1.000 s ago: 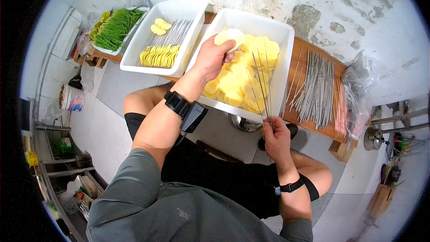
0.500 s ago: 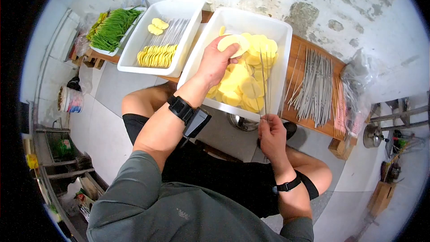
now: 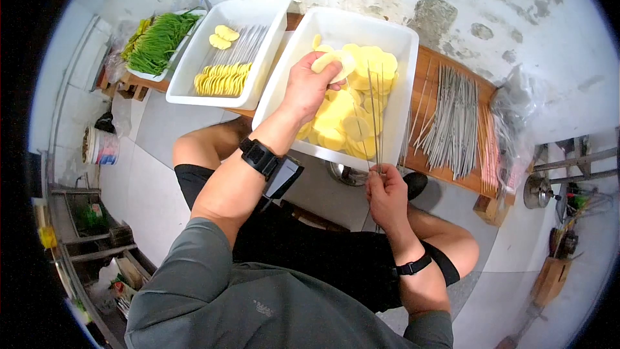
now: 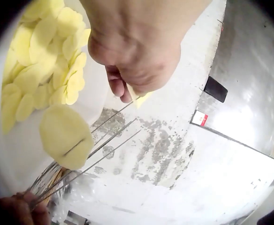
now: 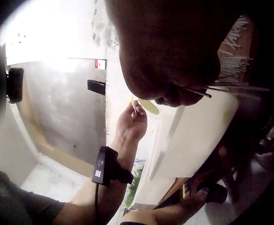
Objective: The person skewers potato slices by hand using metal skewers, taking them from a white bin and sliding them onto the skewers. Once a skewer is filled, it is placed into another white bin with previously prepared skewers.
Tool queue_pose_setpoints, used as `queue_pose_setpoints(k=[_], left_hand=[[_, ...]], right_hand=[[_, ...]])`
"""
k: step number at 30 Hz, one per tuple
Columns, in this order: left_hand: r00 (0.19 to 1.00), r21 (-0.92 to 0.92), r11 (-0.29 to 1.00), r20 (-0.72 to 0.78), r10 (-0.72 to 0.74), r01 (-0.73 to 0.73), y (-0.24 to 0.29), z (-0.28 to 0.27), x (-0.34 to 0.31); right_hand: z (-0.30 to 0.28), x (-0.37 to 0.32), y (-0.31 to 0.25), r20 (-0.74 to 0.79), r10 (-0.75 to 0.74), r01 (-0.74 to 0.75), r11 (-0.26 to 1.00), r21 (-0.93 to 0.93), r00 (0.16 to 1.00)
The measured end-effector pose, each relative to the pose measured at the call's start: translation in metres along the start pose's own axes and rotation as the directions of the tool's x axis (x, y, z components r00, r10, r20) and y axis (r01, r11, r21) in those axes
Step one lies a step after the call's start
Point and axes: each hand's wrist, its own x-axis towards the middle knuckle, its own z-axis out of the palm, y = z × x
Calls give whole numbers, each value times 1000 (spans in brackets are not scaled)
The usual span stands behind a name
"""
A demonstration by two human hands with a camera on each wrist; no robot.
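Left hand: the left hand has its fingers curled round a potato slice, held above the white tub of slices.
Right hand: the right hand pinches the lower ends of a few thin metal skewers, whose tips point up over the tub's near rim toward that slice.
Pierced slice: the left wrist view shows a pierced slice partway along the skewers.
Risk to fingers: the sharp tips lie close to the left fingertips, so an off-centre push could prick them.
Risk to slice: it may split if the tips enter near its edge.
Risk of splay: gripped only at the bottom, the skewers may fan apart and miss.
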Motion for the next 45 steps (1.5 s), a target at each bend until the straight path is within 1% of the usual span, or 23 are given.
queue_pose_setpoints(k=[1, 2, 3, 4, 6, 8, 9, 11, 12, 14, 19, 21, 25, 27, 28, 30, 34, 36, 37, 39, 42, 43, 45], left_hand=[[1000, 0, 1000, 1, -1, 1, 2, 1, -1], [999, 50, 998, 15, -30, 29, 4, 3, -4], [998, 99, 993, 28, -61, 58, 6, 5, -6], [997, 99, 993, 32, -64, 61, 3, 6, -7], [992, 111, 991, 102, -81, 69, -4, 9, -10], [994, 105, 992, 81, -75, 66, -5, 14, -13], [997, 98, 993, 51, -66, 61, -6, 15, -14], [994, 52, 996, 70, -81, 77, -13, 14, -14], [992, 7, 996, 87, -94, 94, -15, 14, -16], [991, 17, 994, 83, -105, 104, -14, 15, -17], [989, 64, 992, 93, -117, 112, -5, 21, -24], [980, 24, 992, 150, -127, 125, -8, 24, -26], [985, -52, 991, 128, -115, 122, -7, 31, -29], [949, -94, 976, 270, -166, 197, -15, 27, -30], [948, -93, 975, 272, -168, 200, -18, 25, -31], [895, 6, 981, 409, -179, 194, -23, 24, -35], [900, -31, 975, 393, -190, 219, -27, 26, -38], [917, 9, 969, 319, -237, 247, -30, 25, -36], [918, 9, 969, 318, -237, 247, -29, 24, -35], [916, 110, 956, 277, -291, 271, -26, 22, -35], [909, 175, 944, 271, -318, 278, -29, 17, -33], [910, 174, 945, 270, -316, 276, -31, 15, -32], [955, 243, 953, 186, -231, 183, -35, 13, -33]], right_hand=[[1, 2, 3, 3, -23, 23, 1000, -7, 1000], [1, 3, 4, 5, -45, 45, 999, -13, 999], [2, 3, 1, 2, -43, 43, 999, -12, 999], [2, 3, -6, -2, -39, 38, 998, -41, 999], [2, 5, -9, -17, -29, 28, 997, -68, 999], [0, 7, -10, 14, 10, -10, 999, 44, 1000], [0, 6, -11, 9, 13, -13, 999, 44, 1000], [0, 5, -16, 24, 92, -94, 982, 162, 996], [0, 4, -17, 20, 97, -99, 981, 165, 995], [-1, 5, -19, 57, 129, -139, 959, 248, 990], [0, 7, -18, 61, 133, -146, 940, 308, 989], [-1, 7, -20, 63, 126, -140, 935, 327, 990], [-5, 8, -23, 68, 109, -126, 923, 364, 992], [-6, 9, -23, 60, 116, -130, 921, 368, 991], [-8, 9, -23, 76, 124, -143, 918, 371, 989], [-10, 10, -22, 87, 136, -159, 914, 374, 987], [-9, 11, -24, 81, 135, -157, 896, 416, 988], [-8, 12, -24, 75, 142, -161, 893, 421, 987], [-8, 13, -24, 80, 144, -164, 888, 430, 986], [-8, 13, -24, 86, 146, -169, 883, 438, 985], [-7, 12, -25, 97, 146, -174, 875, 453, 985], [-7, 12, -26, 88, 145, -169, 887, 430, 985], [-6, 13, -24, 79, 143, -163, 899, 406, 987]])
